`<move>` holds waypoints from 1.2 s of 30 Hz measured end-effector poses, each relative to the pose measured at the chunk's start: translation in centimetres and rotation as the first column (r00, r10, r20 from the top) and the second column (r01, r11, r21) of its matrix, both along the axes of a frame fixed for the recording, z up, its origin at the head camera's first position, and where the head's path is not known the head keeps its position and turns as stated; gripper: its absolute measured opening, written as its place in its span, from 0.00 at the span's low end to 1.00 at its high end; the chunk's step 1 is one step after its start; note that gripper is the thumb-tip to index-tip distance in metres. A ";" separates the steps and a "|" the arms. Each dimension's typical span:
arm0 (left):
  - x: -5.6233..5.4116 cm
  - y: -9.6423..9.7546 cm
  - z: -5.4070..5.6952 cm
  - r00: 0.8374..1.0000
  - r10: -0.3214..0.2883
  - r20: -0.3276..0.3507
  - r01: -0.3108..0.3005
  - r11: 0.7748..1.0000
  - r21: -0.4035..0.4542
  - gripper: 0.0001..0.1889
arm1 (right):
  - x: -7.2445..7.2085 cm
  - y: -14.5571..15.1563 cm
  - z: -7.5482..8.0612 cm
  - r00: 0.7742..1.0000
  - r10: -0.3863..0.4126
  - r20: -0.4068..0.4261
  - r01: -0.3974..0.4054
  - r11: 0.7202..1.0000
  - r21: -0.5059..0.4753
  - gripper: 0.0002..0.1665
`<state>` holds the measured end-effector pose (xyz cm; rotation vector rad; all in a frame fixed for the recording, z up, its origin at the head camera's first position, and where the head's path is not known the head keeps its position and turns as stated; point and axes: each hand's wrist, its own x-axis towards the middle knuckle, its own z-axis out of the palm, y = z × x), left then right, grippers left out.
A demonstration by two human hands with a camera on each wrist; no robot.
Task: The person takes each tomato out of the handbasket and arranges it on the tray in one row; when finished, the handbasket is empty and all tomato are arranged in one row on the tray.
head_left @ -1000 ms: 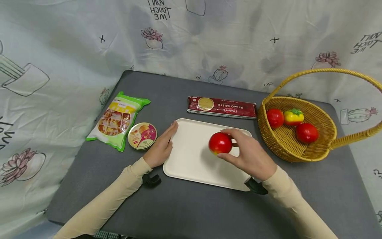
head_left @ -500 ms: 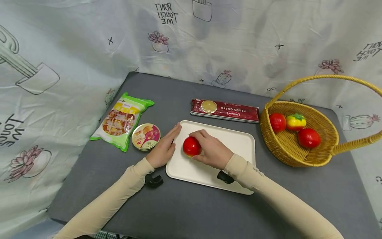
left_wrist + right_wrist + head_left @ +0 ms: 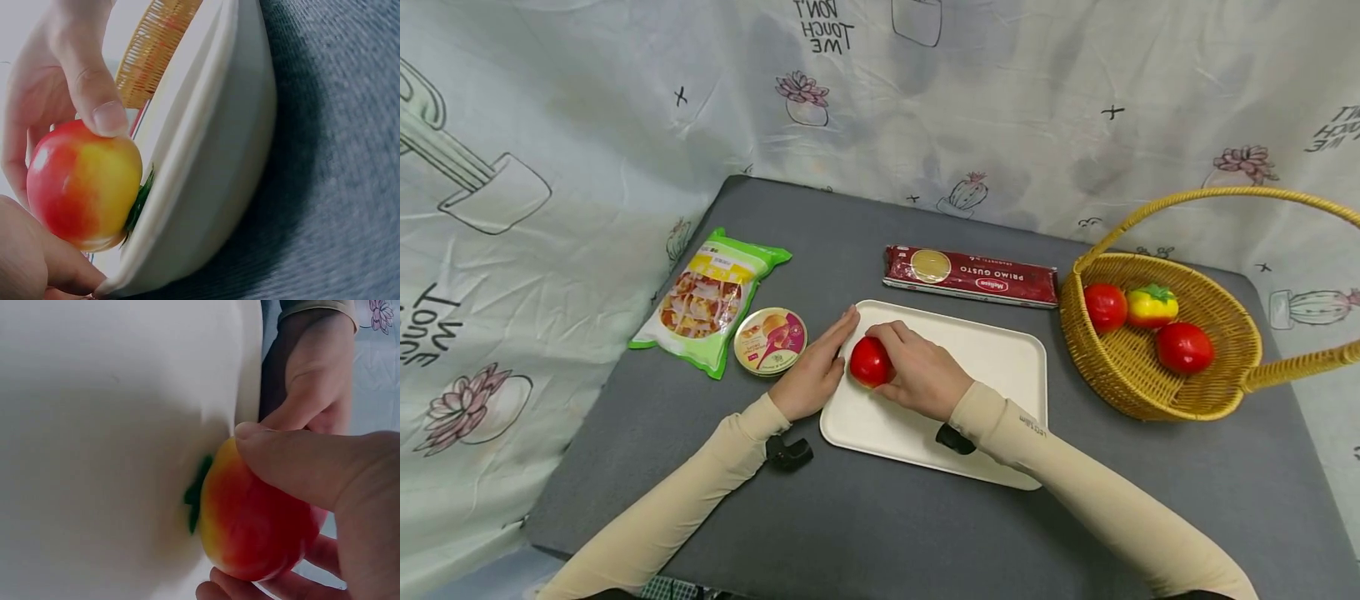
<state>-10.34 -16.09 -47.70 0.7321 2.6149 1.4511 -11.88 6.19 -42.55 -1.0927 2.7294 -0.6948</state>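
Held fruit (image 3: pixel 868 363) partly behind fingers (image 3: pixel 892 337), basket handle (image 3: pixel 1232 192) cropped (right edge)

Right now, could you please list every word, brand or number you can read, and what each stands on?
"PRIMO GUSTO": dark red packet.
"Melissa": same packet.
"DON'T", "TOUCH", "WE": backdrop cloth, letters flipped.
Too small or blurred: print on the round tin, green-edged bag and right sleeve; the packet's smaller print.

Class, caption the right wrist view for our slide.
Right hand gripping a red-and-yellow fruit, its green leaves facing the white tray, left hand beyond.
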 end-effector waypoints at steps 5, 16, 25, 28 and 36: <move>-0.1 0.1 0.0 1.000 0.003 -0.004 -0.003 1.000 0.000 0.35 | 0.1 0.0 -0.3 0.999 -0.022 -0.023 0.023 0.999 0.024 0.46; -0.2 0.3 -0.2 1.000 0.008 0.022 -0.008 1.000 -0.008 0.35 | 0.2 0.3 -0.4 0.998 -0.031 -0.045 0.032 0.999 0.028 0.50; -0.1 0.4 0.0 0.999 0.012 0.051 -0.012 1.000 -0.011 0.36 | -0.1 3.6 2.7 0.992 -0.120 -0.038 0.118 0.992 -0.034 0.53; -0.1 0.4 0.0 0.998 0.021 0.056 -0.020 1.000 -0.012 0.36 | -0.5 6.3 4.3 0.982 -0.182 -0.044 0.180 0.982 -0.057 0.49; -0.2 0.4 -0.2 0.998 0.032 0.059 -0.031 0.999 -0.019 0.36 | -1.9 16.3 7.8 0.908 -0.419 0.000 0.419 0.908 -0.029 0.39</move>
